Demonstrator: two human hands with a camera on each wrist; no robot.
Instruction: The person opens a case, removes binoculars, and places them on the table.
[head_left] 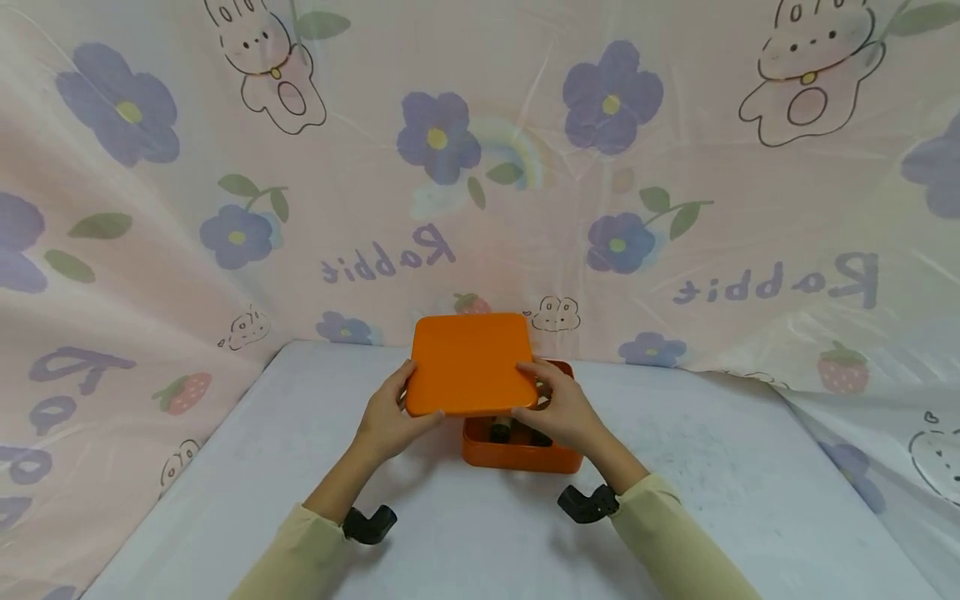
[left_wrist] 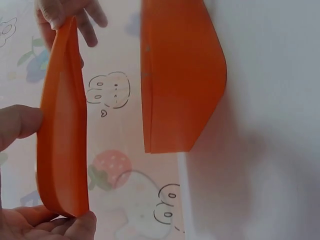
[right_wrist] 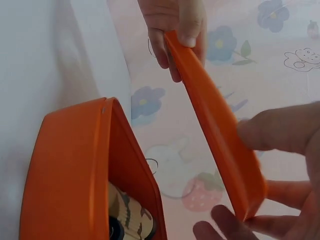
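Your left hand (head_left: 386, 422) and right hand (head_left: 568, 410), apart, each clamped on one side of a single orange lid (head_left: 472, 364), raised clear of the box. Below the lid, one open orange box (head_left: 517, 456) on a white table (head_left: 697, 475); the left wrist view gives you only its outer wall, the right wrist view its tan, dark-marked contents (right_wrist: 132, 216). Behind, one printed sheet (head_left: 525, 217), flowers and rabbits.

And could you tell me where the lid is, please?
In the head view, the lid is held between the left hand and right hand, above the box, toward its left.
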